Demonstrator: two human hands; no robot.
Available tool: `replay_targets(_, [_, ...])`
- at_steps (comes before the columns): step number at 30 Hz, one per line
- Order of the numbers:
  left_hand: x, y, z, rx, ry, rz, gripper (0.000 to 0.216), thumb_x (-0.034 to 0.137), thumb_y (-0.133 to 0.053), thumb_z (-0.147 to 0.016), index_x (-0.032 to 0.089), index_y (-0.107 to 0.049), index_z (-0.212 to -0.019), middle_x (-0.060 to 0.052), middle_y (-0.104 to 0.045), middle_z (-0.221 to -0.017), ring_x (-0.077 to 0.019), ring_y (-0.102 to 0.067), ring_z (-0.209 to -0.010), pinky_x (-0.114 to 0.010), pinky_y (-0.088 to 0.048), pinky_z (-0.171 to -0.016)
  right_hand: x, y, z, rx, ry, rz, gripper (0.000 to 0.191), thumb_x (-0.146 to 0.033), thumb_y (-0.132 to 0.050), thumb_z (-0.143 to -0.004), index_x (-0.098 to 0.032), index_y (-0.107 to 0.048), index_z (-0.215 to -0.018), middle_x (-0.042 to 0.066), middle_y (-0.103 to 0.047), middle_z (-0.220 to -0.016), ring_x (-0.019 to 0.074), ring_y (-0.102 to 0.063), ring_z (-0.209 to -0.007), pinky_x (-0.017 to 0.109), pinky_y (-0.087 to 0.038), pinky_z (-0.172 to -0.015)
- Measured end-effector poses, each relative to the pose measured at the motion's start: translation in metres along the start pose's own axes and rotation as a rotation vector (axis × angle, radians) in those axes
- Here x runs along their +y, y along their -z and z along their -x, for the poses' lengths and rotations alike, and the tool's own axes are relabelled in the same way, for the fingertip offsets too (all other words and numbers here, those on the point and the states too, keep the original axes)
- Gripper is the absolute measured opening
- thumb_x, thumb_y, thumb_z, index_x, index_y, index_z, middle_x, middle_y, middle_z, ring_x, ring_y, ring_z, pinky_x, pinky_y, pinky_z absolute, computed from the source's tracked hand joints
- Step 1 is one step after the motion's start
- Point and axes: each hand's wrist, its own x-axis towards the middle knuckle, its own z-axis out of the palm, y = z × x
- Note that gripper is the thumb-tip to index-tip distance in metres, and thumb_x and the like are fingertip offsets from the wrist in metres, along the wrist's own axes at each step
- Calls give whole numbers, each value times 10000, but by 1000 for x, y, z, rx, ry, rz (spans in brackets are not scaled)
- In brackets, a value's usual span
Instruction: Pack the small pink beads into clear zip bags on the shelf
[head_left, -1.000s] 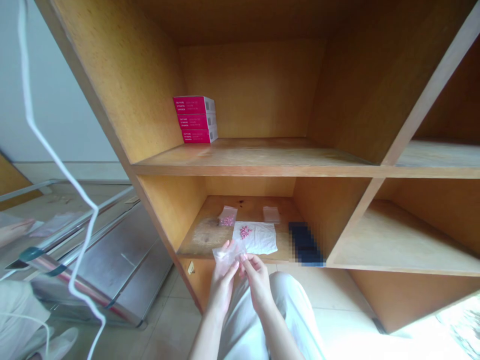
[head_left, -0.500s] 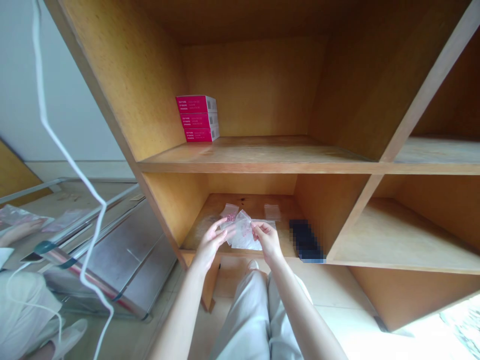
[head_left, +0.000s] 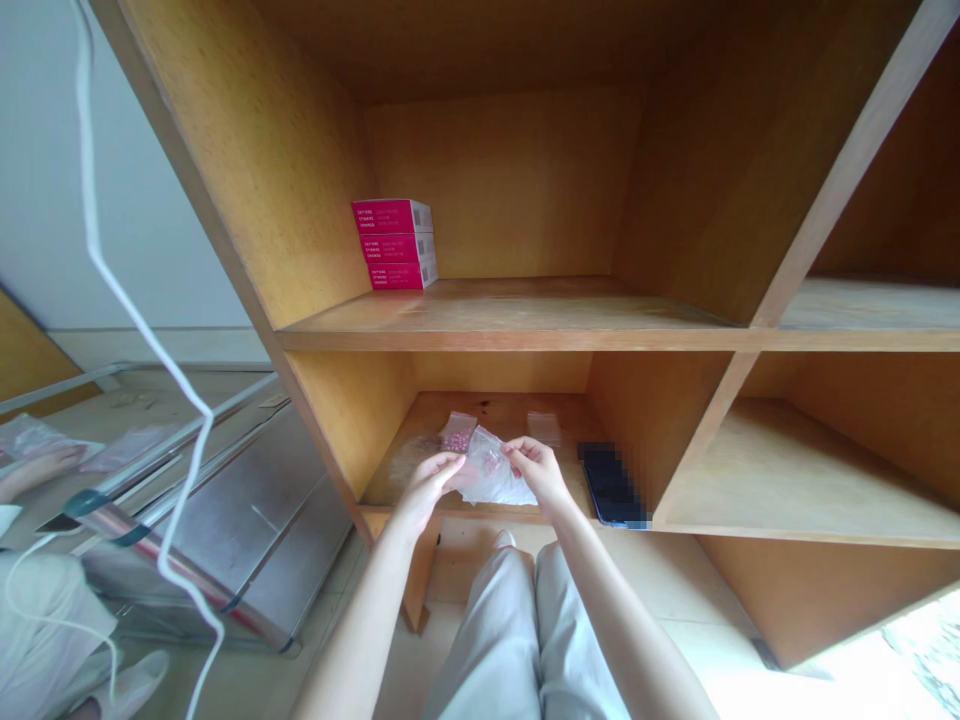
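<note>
A small clear zip bag (head_left: pixel 482 450) with a few pinkish bits in it is held between my hands, low over the lower shelf. My right hand (head_left: pixel 538 472) pinches its upper right side. The fingers of my left hand (head_left: pixel 429 488) are drawn together at its left edge. Beneath it lies a larger whitish translucent bag or sheet (head_left: pixel 510 491), partly covered. Just behind is a zip bag of pink beads (head_left: pixel 458 434), lying flat. Farther right on the shelf rests another small clear bag (head_left: pixel 544 428).
A dark, partly pixelated phone-like object (head_left: pixel 609 492) lies at the shelf's right. Stacked pink boxes (head_left: pixel 394 247) stand on the shelf above. To the left, a white cable (head_left: pixel 176 375) hangs before a metal cart (head_left: pixel 247 510), where another person's hand (head_left: pixel 45 468) is near plastic bags.
My left fingers have closed in from a spread pose to the bag's left edge. My right hand keeps its pinch, and the small bag now sits slightly lower and flatter.
</note>
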Motion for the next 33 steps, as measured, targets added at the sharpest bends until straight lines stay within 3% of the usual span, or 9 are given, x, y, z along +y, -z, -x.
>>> replay_targets(7, [-4,-2,-6,64,-25,17,300,384,-654,-664,130,-604,-814,-79,-681,-824,-196,-651,-769,-330,-467,-778,0,-1,-2,6,18,-4,232,-398,-557,-685,-166,-555,-669,-48,-427,-518,77,-351,-466,220,-262,-470])
replay_targets(15, [-2,-7,-18,-31,-7,-33,314,395,-637,-679,150,-622,-877,-69,-662,-939,-185,-640,-793,-306,-471,-751,8,5,-14,-63,-10,77,196,-367,-532,-697,-175,-516,-664,-55,-416,-511,81,-352,-466,218,-268,-468])
replay_targets(21, [9,-18,-43,-104,-40,-114,303,397,-653,-663,136,-634,-815,-75,-686,-808,-197,-641,-767,-331,-474,-751,10,8,-24,-109,28,148,207,-374,-545,-696,-170,-533,-667,-33,-470,-564,90,-392,-511,221,-304,-504])
replay_targets(28, [5,-24,-54,-72,-83,-97,320,404,-667,-644,131,-654,-810,-92,-691,-837,-203,-636,-796,-344,-460,-788,15,5,-27,-72,30,72,230,-391,-585,-675,-163,-568,-702,-3,-544,-653,106,-451,-579,227,-344,-547])
replay_targets(33, [-3,-25,-56,15,-27,-24,306,374,-703,-608,134,-656,-790,-77,-690,-800,-187,-638,-748,-319,-474,-739,18,1,-27,-18,1,50,276,-429,-600,-651,-159,-596,-707,8,-561,-630,113,-458,-575,230,-356,-549])
